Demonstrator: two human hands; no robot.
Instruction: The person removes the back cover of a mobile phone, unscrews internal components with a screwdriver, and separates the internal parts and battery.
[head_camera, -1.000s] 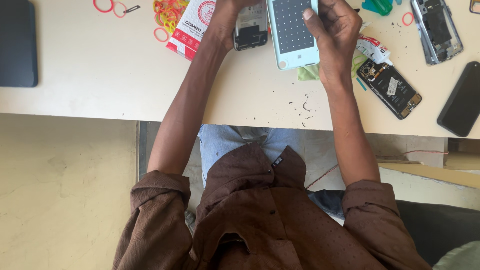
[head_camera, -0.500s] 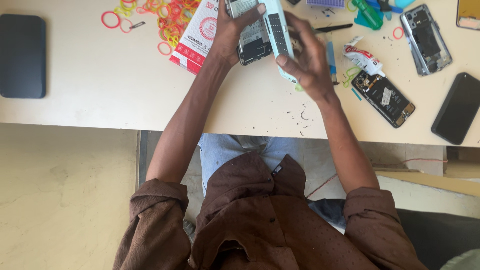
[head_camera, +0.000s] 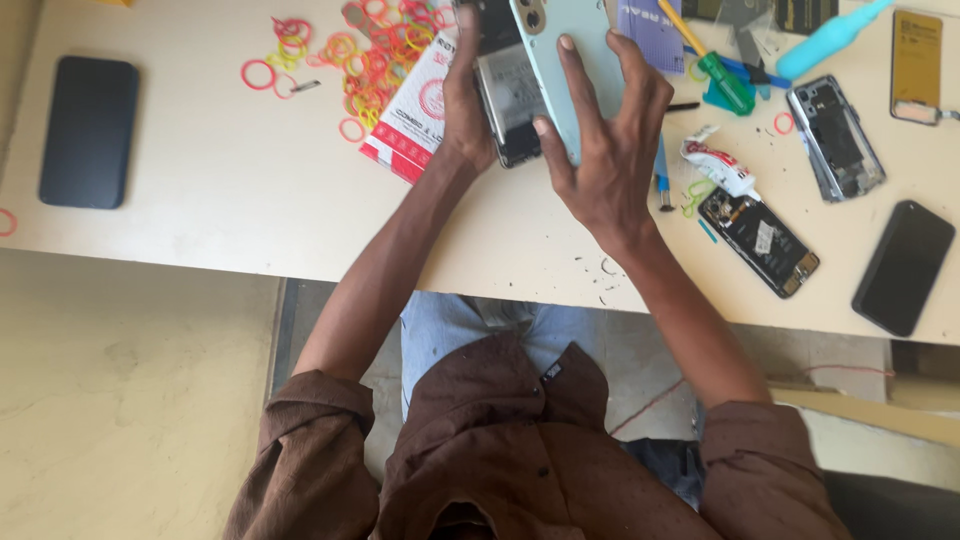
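1. My right hand (head_camera: 600, 150) is spread flat over the pale green back cover (head_camera: 570, 70), fingers apart and pressed on its surface, thumb hooked at its near left edge.
2. My left hand (head_camera: 468, 110) is clamped on the left side of the opened phone (head_camera: 510, 100); its dark insides and grey battery show just left of the cover, partly under it.
3. Cover and phone sit together over the far middle of the table (head_camera: 200, 230). I cannot tell whether they rest on it or are lifted off it.
4. Just left of the phone lies a red and white box (head_camera: 410, 125), touching my left wrist.
5. Further left of the phone is a scatter of coloured rubber bands (head_camera: 350, 60), and well beyond them, near the table's left end, a black phone (head_camera: 88, 130) lies flat.
6. Right of the cover are a screwdriver with a green handle (head_camera: 715, 70) and a light blue tool (head_camera: 830, 40).
7. Nearer me and right of my right hand lies a small white tube (head_camera: 718, 168), and just past it a second opened phone (head_camera: 758, 240).
8. Further right sit a grey phone frame (head_camera: 835, 140), a yellow flat part (head_camera: 917, 65) and another black phone (head_camera: 905, 265) near the table's near edge.
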